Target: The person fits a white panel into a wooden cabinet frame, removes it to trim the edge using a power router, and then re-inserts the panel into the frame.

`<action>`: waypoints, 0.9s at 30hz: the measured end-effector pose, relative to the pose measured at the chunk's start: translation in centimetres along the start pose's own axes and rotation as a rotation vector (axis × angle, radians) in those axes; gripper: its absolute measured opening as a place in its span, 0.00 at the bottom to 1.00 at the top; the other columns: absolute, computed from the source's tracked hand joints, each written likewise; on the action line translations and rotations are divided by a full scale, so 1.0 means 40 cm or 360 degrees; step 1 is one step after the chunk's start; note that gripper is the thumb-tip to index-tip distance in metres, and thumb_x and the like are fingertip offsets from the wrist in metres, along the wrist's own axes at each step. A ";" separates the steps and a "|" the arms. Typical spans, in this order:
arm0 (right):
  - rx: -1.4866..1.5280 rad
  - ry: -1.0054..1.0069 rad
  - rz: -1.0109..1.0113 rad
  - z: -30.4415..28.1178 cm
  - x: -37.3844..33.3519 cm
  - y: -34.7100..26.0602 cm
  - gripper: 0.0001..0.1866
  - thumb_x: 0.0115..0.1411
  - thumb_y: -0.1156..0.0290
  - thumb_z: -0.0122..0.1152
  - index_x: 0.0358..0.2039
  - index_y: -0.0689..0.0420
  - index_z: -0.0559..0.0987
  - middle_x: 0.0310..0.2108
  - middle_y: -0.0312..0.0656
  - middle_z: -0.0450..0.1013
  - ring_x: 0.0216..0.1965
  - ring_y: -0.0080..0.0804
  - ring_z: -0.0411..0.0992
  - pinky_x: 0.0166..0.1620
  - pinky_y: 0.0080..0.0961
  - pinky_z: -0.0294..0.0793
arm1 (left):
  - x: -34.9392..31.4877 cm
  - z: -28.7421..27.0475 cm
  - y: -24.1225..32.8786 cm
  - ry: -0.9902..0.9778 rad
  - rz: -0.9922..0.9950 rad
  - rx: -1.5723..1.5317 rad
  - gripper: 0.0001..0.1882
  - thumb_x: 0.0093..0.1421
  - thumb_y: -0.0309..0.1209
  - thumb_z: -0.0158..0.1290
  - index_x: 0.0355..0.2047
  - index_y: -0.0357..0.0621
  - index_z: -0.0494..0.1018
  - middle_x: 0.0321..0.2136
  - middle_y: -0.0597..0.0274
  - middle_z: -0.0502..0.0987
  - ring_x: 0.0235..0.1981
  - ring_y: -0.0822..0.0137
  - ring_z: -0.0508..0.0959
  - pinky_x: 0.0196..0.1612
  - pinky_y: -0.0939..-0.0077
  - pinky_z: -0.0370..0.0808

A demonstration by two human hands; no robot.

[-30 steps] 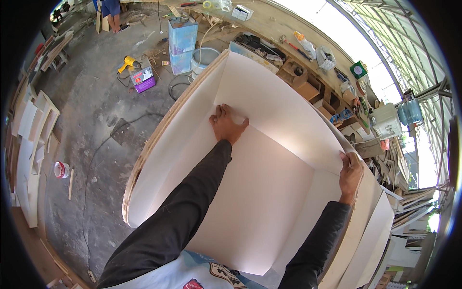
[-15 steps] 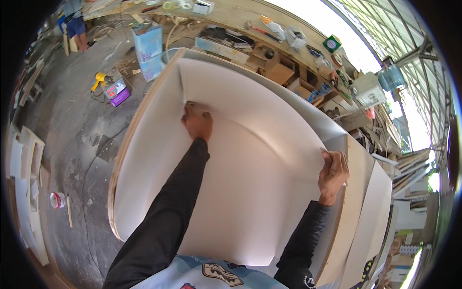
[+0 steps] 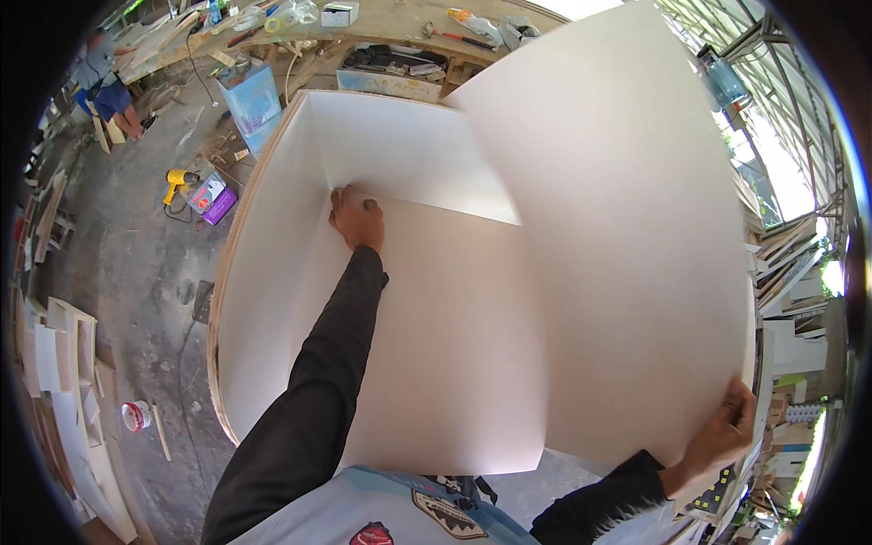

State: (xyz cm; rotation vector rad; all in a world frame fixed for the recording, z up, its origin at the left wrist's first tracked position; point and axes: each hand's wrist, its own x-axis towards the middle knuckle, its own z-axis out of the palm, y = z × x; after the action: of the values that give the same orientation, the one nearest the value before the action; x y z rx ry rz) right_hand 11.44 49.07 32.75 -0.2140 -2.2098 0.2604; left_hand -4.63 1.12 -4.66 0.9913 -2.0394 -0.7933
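A large white flexible sheet [image 3: 627, 227] bends up over the right part of a plywood box with white inner walls [image 3: 391, 136]. My right hand [image 3: 718, 431] grips the sheet's near right edge between thumb and fingers. My left hand [image 3: 356, 221] reaches into the box's far left inner corner. Its bent fingers press down where the white bottom surface [image 3: 436, 336] meets the walls, with the thumb apart. Whether that bottom surface and the raised sheet are one piece, I cannot tell. The box's right side is hidden behind the sheet.
At left on the floor lie a yellow heat gun [image 3: 177, 185], a purple box [image 3: 219, 205] and a small white-and-red tub [image 3: 136, 416]. A blue container [image 3: 250, 98] stands behind the box. The far workbench [image 3: 381, 23] carries a hammer [image 3: 459, 36]. Another person [image 3: 109, 82] stands far left.
My right hand has moved right and nearer, swinging the sheet up and out over the box's right side. The box's back wall now shows. My left hand stays in the corner.
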 end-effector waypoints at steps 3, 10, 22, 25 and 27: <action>0.0039 0.0112 0.0228 -0.067 0.019 0.099 0.20 0.70 0.54 0.63 0.39 0.60 0.87 0.33 0.43 0.83 0.31 0.29 0.78 0.36 0.30 0.76 | -0.010 -0.006 0.000 -0.0131 0.0067 0.0088 0.17 0.57 0.28 0.55 0.46 0.35 0.77 0.56 0.50 0.75 0.68 0.51 0.65 0.65 0.48 0.61; -0.0440 0.0207 0.0651 -0.256 -0.008 0.392 0.20 0.69 0.54 0.62 0.40 0.61 0.87 0.35 0.44 0.84 0.34 0.32 0.80 0.40 0.31 0.79 | -0.021 -0.103 0.052 -0.0723 0.0231 0.0517 0.20 0.63 0.40 0.54 0.51 0.42 0.76 0.62 0.57 0.71 0.73 0.53 0.57 0.68 0.48 0.55; 0.0264 -0.0398 0.1047 -0.244 -0.057 0.769 0.24 0.72 0.56 0.59 0.38 0.69 0.84 0.29 0.37 0.80 0.28 0.25 0.72 0.34 0.22 0.73 | -0.044 -0.155 0.045 -0.0768 0.0371 0.0861 0.51 0.61 0.69 0.50 0.70 0.40 0.60 0.72 0.27 0.49 0.75 0.36 0.44 0.75 0.43 0.41; 0.0116 -0.0650 0.1000 -0.220 -0.041 0.783 0.23 0.72 0.56 0.60 0.38 0.68 0.84 0.28 0.38 0.79 0.28 0.24 0.72 0.35 0.23 0.73 | -0.057 -0.151 0.036 -0.0684 0.0470 0.0856 0.57 0.57 0.73 0.51 0.70 0.37 0.60 0.71 0.24 0.49 0.75 0.34 0.44 0.75 0.42 0.40; -0.0155 -0.0877 0.0893 -0.221 -0.024 0.778 0.23 0.71 0.55 0.60 0.38 0.67 0.84 0.29 0.40 0.80 0.30 0.25 0.73 0.37 0.24 0.74 | -0.053 -0.148 0.053 -0.0705 0.0436 0.0875 0.58 0.57 0.73 0.51 0.70 0.35 0.59 0.71 0.24 0.48 0.75 0.34 0.44 0.75 0.42 0.40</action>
State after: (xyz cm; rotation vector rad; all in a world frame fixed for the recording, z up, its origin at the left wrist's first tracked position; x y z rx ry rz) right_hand 20.98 79.78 29.15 -0.9135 -2.6661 0.5718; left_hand 0.28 2.73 -0.47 0.8323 -2.7979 -0.3202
